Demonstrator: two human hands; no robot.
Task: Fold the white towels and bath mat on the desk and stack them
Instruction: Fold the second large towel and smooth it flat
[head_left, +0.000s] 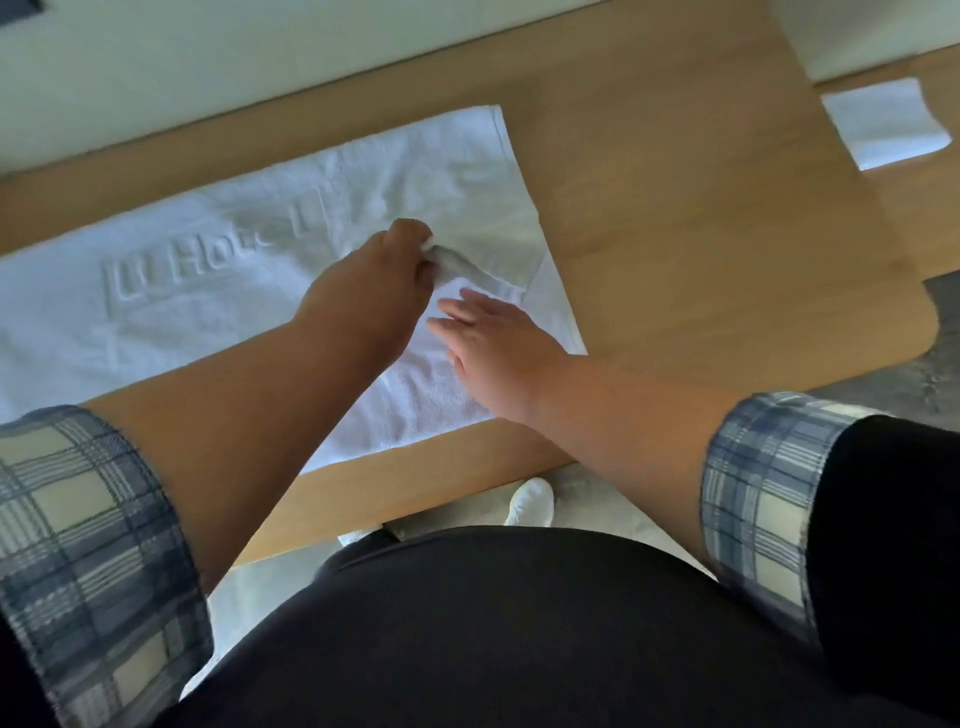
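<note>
Lying flat on the wooden desk (701, 218) is a big white bath mat (171, 312) with raised letters on it. It covers the left part of the desk and reaches close to the front edge. A smaller white towel (498, 280) sits on top of the mat, at its right end.

The left hand (374, 280) is over the middle of the mat. Its fingers are pinched shut on a small bit of the towel, and that bit is lifted up off the mat. The right hand (493, 343) is just beside the left one, a little nearer to the person. It is spread out with its fingers straight, and it presses down flat on the towel. It grips nothing.

Far off at the back right corner lies another white towel (883, 122), folded into a small square. It is well apart from both hands.

Both arms have blue checked sleeves (78, 545) rolled up. Below the desk edge, a white shoe (531, 503) shows on the grey floor (914, 374).
</note>
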